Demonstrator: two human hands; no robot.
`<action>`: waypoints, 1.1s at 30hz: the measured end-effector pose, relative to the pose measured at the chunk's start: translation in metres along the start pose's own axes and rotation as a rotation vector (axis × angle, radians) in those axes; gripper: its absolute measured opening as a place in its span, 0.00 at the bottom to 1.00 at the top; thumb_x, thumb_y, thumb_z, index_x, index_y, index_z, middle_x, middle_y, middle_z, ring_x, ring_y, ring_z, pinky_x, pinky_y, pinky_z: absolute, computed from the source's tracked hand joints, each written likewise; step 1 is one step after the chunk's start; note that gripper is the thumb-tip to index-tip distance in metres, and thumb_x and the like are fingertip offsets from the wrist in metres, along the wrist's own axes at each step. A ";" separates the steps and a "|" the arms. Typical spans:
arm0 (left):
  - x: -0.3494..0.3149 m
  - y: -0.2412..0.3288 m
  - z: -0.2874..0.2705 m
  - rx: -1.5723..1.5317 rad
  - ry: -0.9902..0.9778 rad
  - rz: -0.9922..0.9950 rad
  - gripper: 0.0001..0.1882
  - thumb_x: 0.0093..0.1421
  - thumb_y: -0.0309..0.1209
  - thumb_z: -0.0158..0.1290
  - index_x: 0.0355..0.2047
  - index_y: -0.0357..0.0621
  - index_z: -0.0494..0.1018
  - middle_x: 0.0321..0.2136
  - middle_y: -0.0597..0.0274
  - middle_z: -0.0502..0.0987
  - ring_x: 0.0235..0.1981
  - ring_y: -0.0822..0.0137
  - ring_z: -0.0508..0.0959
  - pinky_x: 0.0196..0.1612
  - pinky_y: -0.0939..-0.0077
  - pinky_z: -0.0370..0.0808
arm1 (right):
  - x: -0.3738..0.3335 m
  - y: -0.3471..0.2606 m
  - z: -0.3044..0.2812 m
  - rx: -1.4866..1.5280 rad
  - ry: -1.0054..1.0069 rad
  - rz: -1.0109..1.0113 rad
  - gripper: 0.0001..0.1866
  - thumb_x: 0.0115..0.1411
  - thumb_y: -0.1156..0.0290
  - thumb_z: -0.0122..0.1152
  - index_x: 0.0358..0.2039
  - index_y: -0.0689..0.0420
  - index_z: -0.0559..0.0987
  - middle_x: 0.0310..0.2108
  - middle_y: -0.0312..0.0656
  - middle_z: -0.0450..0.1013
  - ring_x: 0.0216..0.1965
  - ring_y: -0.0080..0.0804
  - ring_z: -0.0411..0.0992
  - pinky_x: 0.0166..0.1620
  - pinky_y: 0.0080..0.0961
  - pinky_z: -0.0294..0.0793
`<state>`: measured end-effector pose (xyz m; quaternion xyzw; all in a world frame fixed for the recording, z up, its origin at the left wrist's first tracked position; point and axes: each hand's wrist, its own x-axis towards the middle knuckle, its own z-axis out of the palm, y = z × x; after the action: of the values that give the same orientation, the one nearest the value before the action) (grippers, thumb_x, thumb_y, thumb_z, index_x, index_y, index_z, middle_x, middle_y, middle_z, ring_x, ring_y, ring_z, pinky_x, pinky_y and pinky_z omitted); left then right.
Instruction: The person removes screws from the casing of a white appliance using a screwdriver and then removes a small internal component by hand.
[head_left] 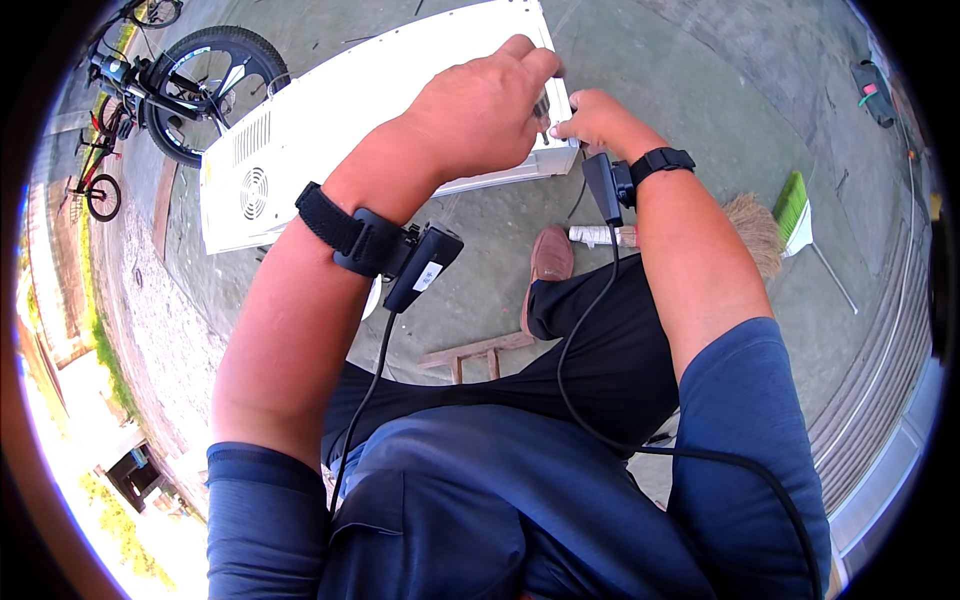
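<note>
The white vented casing [370, 90] lies on the grey-green floor [660, 60] ahead of the person, its slotted and round vents toward the left and its narrow right end beneath both hands. The left hand [487, 105] bends over that end with its fingers curled in near a small metallic piece [541, 108], though one cannot tell whether they grip it; the right hand [603, 122] reaches the end's edge with thumb and fingers drawn close together, and its hold is likewise too hidden to tell. A bicycle wheel [270, 62] stands beyond the casing's left part, while a brown shoe [552, 256] rests nearer the person.
</note>
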<state>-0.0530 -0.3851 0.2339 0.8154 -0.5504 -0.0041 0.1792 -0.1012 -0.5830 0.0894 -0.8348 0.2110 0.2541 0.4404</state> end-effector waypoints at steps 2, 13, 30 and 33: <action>0.000 0.002 -0.001 0.080 -0.041 -0.048 0.21 0.59 0.41 0.62 0.47 0.43 0.74 0.34 0.52 0.82 0.36 0.47 0.83 0.38 0.57 0.79 | 0.000 -0.001 -0.001 -0.003 -0.022 0.024 0.24 0.55 0.63 0.74 0.46 0.65 0.79 0.35 0.46 0.79 0.30 0.37 0.77 0.32 0.33 0.77; 0.003 0.010 -0.003 0.190 -0.125 -0.159 0.18 0.61 0.40 0.60 0.45 0.42 0.74 0.33 0.50 0.82 0.34 0.48 0.83 0.36 0.57 0.79 | 0.000 -0.003 -0.001 -0.036 0.006 0.019 0.24 0.52 0.60 0.75 0.41 0.67 0.82 0.35 0.51 0.81 0.31 0.44 0.81 0.35 0.38 0.82; 0.002 0.009 -0.011 0.212 -0.265 -0.220 0.19 0.62 0.41 0.61 0.48 0.43 0.74 0.38 0.48 0.80 0.36 0.49 0.83 0.37 0.57 0.78 | -0.003 -0.003 -0.001 -0.012 -0.013 0.018 0.24 0.53 0.60 0.75 0.43 0.64 0.79 0.31 0.43 0.78 0.25 0.33 0.73 0.28 0.31 0.73; -0.009 0.001 -0.004 0.009 0.030 -0.053 0.19 0.64 0.46 0.59 0.41 0.42 0.76 0.30 0.49 0.81 0.32 0.48 0.83 0.35 0.57 0.79 | -0.001 -0.002 -0.001 -0.026 -0.014 0.015 0.24 0.53 0.60 0.75 0.43 0.65 0.81 0.32 0.46 0.79 0.28 0.37 0.75 0.31 0.34 0.75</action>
<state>-0.0571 -0.3765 0.2362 0.8303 -0.5260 0.0060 0.1838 -0.1008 -0.5828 0.0916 -0.8370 0.2111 0.2658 0.4292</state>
